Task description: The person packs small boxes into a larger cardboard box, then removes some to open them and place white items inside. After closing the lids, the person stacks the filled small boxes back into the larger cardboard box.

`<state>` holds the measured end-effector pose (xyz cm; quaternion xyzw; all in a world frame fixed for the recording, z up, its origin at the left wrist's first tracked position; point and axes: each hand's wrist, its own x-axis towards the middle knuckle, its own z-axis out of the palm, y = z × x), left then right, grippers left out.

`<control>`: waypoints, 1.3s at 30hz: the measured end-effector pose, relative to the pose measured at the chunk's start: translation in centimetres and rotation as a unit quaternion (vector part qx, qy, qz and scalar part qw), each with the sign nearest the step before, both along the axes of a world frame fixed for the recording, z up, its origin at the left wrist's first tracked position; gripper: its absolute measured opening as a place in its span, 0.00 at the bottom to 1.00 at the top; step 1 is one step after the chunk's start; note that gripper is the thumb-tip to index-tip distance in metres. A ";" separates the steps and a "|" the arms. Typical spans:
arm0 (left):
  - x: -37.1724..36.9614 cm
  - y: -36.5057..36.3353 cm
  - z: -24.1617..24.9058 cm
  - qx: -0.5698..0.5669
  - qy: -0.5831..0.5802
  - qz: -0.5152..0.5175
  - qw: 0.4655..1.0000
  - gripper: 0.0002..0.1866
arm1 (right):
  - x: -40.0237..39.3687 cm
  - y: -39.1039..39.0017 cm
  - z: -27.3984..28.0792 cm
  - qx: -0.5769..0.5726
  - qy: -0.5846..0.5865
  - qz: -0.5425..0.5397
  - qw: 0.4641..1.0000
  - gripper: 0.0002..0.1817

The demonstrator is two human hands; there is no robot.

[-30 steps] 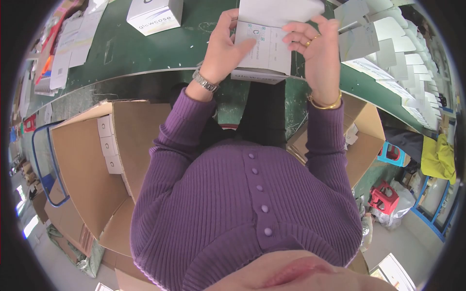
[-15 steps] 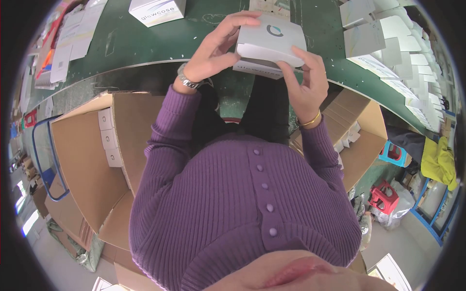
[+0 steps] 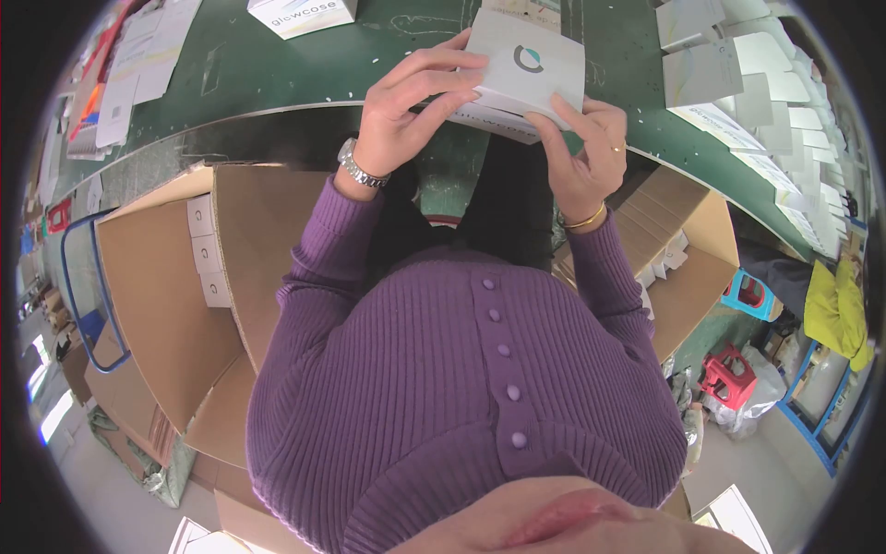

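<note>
Cartons: open brown carton [image 3: 175, 305] at the person's left, another [image 3: 688, 268] at the right, both below the table edge.
Left hand [image 3: 401, 115]: fingers curled, pinching the white box's left side.
Right hand [image 3: 581, 152]: fingers pressed against the box's right edge.
White box [image 3: 528, 66]: held between both hands, over the green table [image 3: 277, 78] edge.
Far: glowcase box [image 3: 300, 14]; flat white cards [image 3: 738, 83] at right.

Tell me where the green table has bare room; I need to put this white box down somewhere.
Bare table lies between the glowcase box and the left hand, bordered by papers on the far side. The strip past the right hand is crowded with flat cartons. Both hands hold the white box.
</note>
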<state>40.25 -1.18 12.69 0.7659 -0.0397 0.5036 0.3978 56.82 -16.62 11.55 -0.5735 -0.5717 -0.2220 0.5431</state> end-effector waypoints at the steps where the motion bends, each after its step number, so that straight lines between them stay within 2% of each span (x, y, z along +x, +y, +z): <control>1: -0.1 0.0 0.1 0.009 0.007 0.010 1.000 0.06 | 0.0 0.0 0.0 0.005 -0.004 0.002 1.000 0.16; 5: -0.5 0.8 -0.1 0.038 0.027 0.047 0.998 0.05 | -0.1 0.3 0.2 0.008 0.004 0.015 1.000 0.15; 8: -0.5 0.4 -0.6 0.081 0.038 0.069 0.994 0.07 | 0.2 -0.4 -0.1 -0.003 -0.027 0.029 0.999 0.11; 11: -0.7 -0.2 -2.2 0.126 0.049 0.153 0.979 0.11 | 0.4 -0.8 -0.5 -0.032 -0.065 0.016 0.997 0.08; 13: -0.7 -1.1 -3.1 0.142 0.063 0.226 0.962 0.10 | 0.1 -1.3 -1.6 -0.058 -0.040 0.032 0.997 0.10; 17: 0.3 -3.4 -3.6 0.138 0.071 0.303 0.940 0.11 | -0.7 -1.6 -1.2 -0.086 -0.007 0.031 0.996 0.12; 20: 1.7 -4.6 -3.1 0.160 0.124 0.386 0.900 0.23 | -1.7 -1.3 0.2 -0.111 0.071 0.054 0.990 0.14; 23: 2.7 -2.7 -2.6 0.201 0.148 0.484 0.839 0.24 | -1.9 -0.9 1.1 -0.132 0.187 0.104 0.968 0.20; 26: 3.2 1.7 -2.1 0.235 0.150 0.527 0.803 0.20 | -0.8 -1.0 1.0 -0.118 0.214 0.060 0.968 0.16; 29: 2.2 6.8 -2.1 0.258 0.192 0.551 0.770 0.19 | 1.4 -1.8 0.3 -0.121 0.163 -0.029 0.979 0.11; 31: 0.3 9.7 -1.8 0.282 0.269 0.572 0.722 0.23 | 2.7 -2.3 0.1 -0.116 0.138 -0.079 0.980 0.09; 32: -1.1 10.8 -1.5 0.287 0.284 0.572 0.714 0.24 | 3.3 -2.4 0.1 -0.114 0.130 -0.099 0.980 0.09; 34: -3.1 12.5 -0.7 0.303 0.375 0.617 0.622 0.31 | 4.8 -3.1 0.6 -0.073 0.147 -0.138 0.977 0.09; 35: -2.8 13.7 -1.3 0.309 0.389 0.613 0.614 0.33 | 6.3 -4.0 0.7 -0.062 0.146 -0.171 0.972 0.10; 37: -1.9 15.8 -3.3 0.248 0.280 0.569 0.732 0.30 | 10.2 -5.8 0.9 -0.057 0.113 -0.278 0.952 0.14; 39: -3.1 17.4 -4.9 0.173 0.183 0.524 0.814 0.27 | 13.6 -6.6 0.7 -0.054 0.089 -0.356 0.929 0.20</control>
